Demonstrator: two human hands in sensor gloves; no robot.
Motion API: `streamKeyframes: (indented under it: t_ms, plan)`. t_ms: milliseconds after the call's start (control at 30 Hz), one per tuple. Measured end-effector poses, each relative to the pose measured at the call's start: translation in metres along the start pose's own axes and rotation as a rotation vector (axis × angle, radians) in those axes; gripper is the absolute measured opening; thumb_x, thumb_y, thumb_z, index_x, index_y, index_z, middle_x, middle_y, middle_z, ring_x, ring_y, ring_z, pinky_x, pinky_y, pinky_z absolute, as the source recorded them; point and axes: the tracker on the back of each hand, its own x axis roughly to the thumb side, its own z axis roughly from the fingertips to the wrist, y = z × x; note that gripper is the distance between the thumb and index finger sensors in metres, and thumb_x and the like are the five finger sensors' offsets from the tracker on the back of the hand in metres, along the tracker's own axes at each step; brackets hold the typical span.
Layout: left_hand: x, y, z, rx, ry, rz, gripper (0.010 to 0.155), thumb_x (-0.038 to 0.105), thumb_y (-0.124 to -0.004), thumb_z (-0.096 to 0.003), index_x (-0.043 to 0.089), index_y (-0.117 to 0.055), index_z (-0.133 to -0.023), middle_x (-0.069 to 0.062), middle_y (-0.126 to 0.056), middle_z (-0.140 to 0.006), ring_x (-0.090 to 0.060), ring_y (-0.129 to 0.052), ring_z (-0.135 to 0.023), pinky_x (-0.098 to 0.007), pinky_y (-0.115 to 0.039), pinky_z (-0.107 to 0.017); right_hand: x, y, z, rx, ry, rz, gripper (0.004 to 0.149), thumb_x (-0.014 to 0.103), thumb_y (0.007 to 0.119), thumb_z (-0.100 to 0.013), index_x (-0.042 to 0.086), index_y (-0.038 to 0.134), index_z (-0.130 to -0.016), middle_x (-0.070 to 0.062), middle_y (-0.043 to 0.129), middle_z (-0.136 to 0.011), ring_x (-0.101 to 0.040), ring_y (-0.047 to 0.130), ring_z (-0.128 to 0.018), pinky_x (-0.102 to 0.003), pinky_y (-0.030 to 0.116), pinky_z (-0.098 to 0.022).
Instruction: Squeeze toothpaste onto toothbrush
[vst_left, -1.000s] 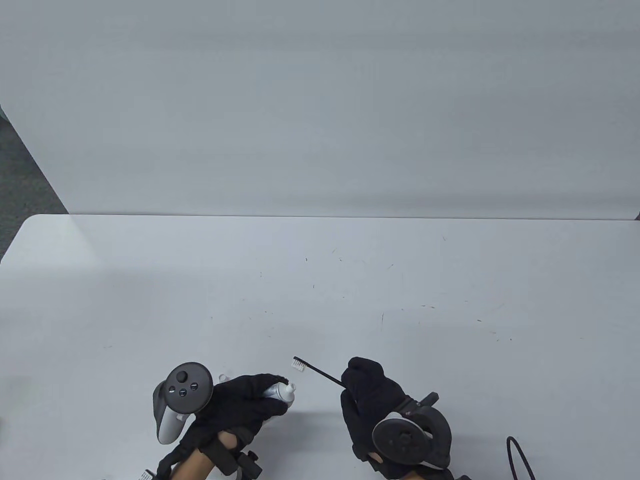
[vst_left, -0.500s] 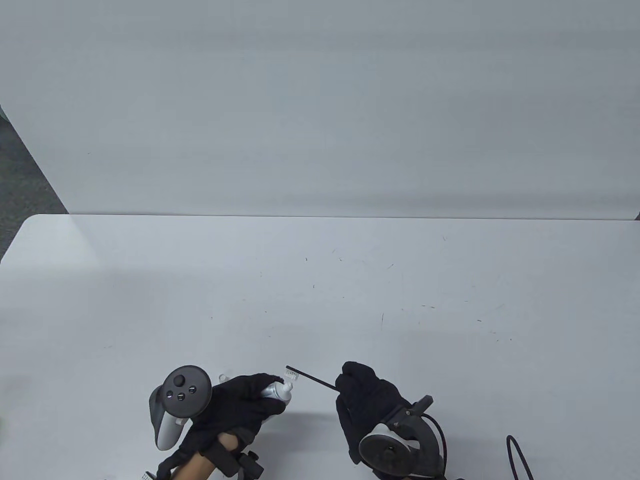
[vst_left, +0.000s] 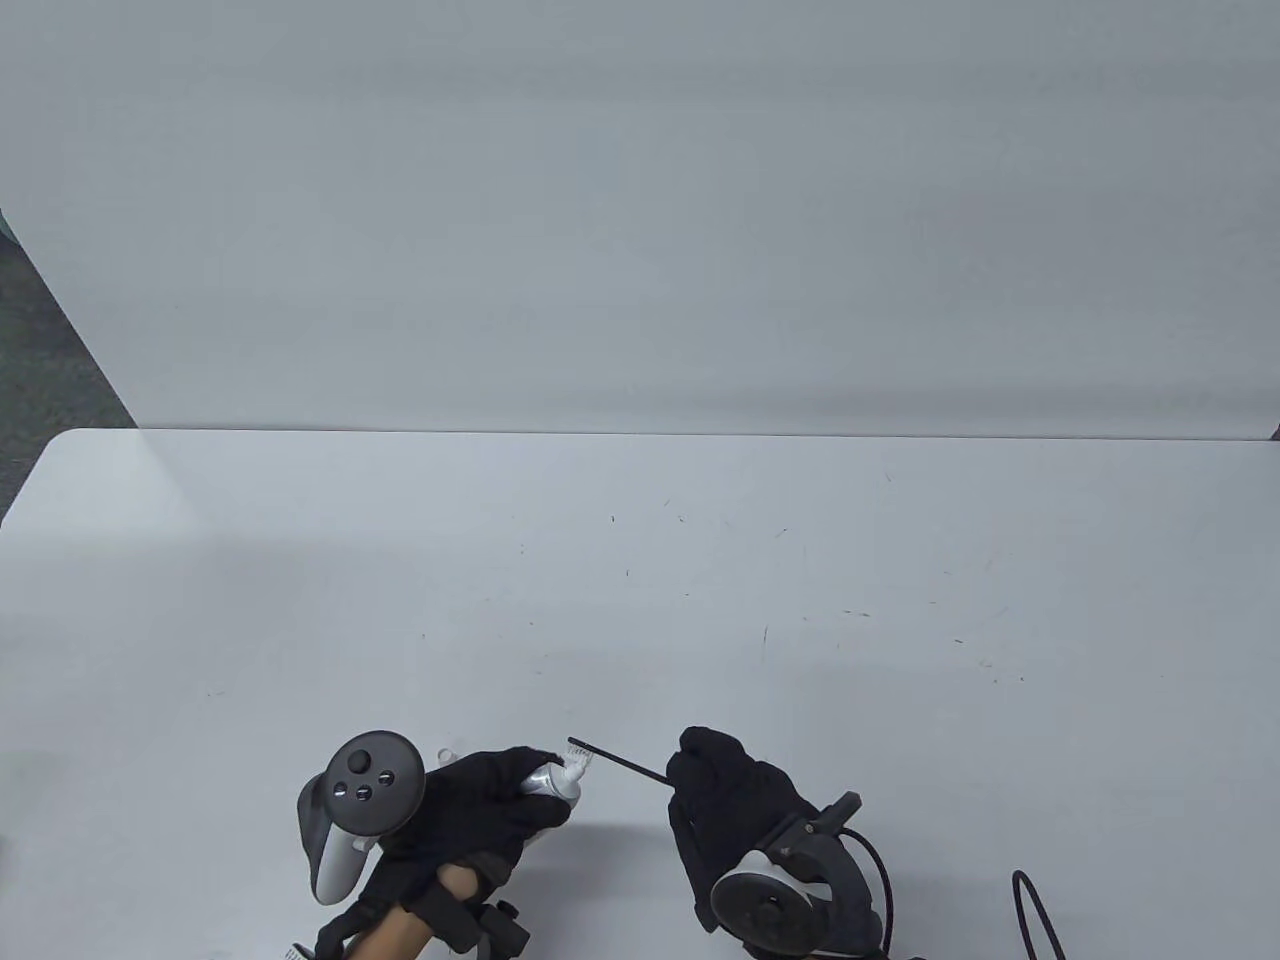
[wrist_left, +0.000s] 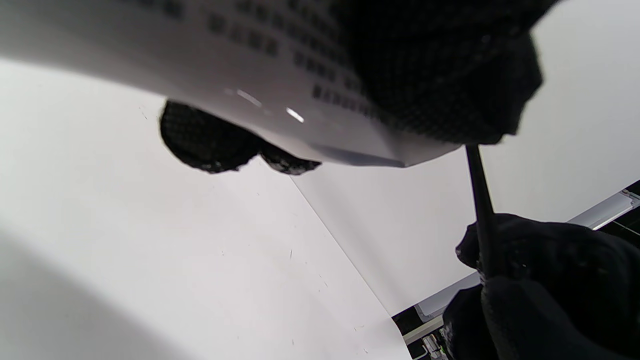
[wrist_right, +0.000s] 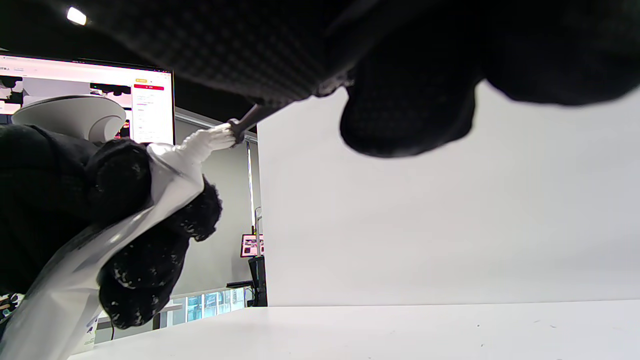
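My left hand (vst_left: 480, 805) grips a silver-white toothpaste tube (vst_left: 552, 782) near the table's front edge, nozzle pointing right. My right hand (vst_left: 730, 795) holds a thin black toothbrush (vst_left: 620, 762) by its handle, head pointing left. The white bristles (vst_left: 580, 760) touch the tube's nozzle. In the right wrist view the white nozzle (wrist_right: 207, 140) meets the brush head (wrist_right: 235, 129), with the tube (wrist_right: 100, 250) wrapped by my left fingers (wrist_right: 150, 260). In the left wrist view the tube (wrist_left: 225, 75) fills the top and the brush handle (wrist_left: 482, 210) runs down into my right hand (wrist_left: 545, 290).
A small white cap (vst_left: 445, 757) lies on the white table (vst_left: 640, 580) just behind my left hand. A black cable (vst_left: 1040, 915) loops at the front right. A white wall panel (vst_left: 640, 220) stands behind the table. A monitor (wrist_right: 90, 100) shows in the right wrist view.
My right hand moved left and toward the front, bringing the brush head from apart to against the tube's nozzle. My left hand with the tube shifted slightly left.
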Motion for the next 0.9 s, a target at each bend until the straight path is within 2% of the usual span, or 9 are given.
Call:
streamKeyframes:
  t_ms: [433,600,700,800,900]
  plan:
    - [-0.001,0.007,0.001,0.041,0.026,-0.005,0.061,0.038,-0.094,-0.0233,0.018,-0.089,-0.080,-0.010,-0.094,-0.072,-0.034,-0.095,-0.067,-0.058,-0.075,-0.054,-0.002,0.002,0.000,0.020,0.027,-0.040,0.038,0.019,0.084,-0.035,0.001,0.084,-0.068,-0.020,0.081,-0.080,-0.027,0.101,-0.034,-0.049,0.090,-0.020]
    - [0.000,0.007,0.001,0.054,0.035,-0.015,0.061,0.038,-0.094,-0.0235,0.017,-0.089,-0.081,-0.010,-0.094,-0.072,-0.034,-0.095,-0.067,-0.058,-0.075,-0.054,-0.007,0.004,0.000,0.043,0.062,-0.108,0.038,0.018,0.083,-0.035,0.001,0.085,-0.068,-0.020,0.081,-0.080,-0.027,0.101,-0.033,-0.048,0.090,-0.019]
    - [0.002,0.008,0.003,0.092,0.026,-0.077,0.061,0.038,-0.094,-0.0238,0.017,-0.089,-0.081,-0.011,-0.094,-0.072,-0.035,-0.095,-0.067,-0.059,-0.075,-0.054,-0.012,0.006,-0.001,0.073,0.094,-0.174,0.037,0.017,0.082,-0.034,0.001,0.085,-0.068,-0.020,0.081,-0.080,-0.027,0.101,-0.033,-0.048,0.090,-0.019]
    - [0.011,0.006,0.008,0.206,-0.011,-0.271,0.061,0.037,-0.094,-0.0237,0.017,-0.089,-0.081,-0.011,-0.094,-0.072,-0.035,-0.095,-0.067,-0.059,-0.074,-0.054,-0.016,0.010,-0.001,0.113,0.140,-0.235,0.037,0.016,0.081,-0.034,0.001,0.086,-0.067,-0.020,0.083,-0.078,-0.026,0.102,-0.030,-0.048,0.091,-0.017]
    - [0.018,0.004,0.012,0.256,-0.039,-0.385,0.061,0.037,-0.094,-0.0237,0.018,-0.089,-0.081,-0.011,-0.094,-0.072,-0.035,-0.094,-0.067,-0.059,-0.074,-0.054,-0.022,0.016,-0.002,0.170,0.233,-0.339,0.037,0.016,0.080,-0.034,0.001,0.087,-0.066,-0.020,0.084,-0.078,-0.025,0.102,-0.028,-0.046,0.091,-0.015]
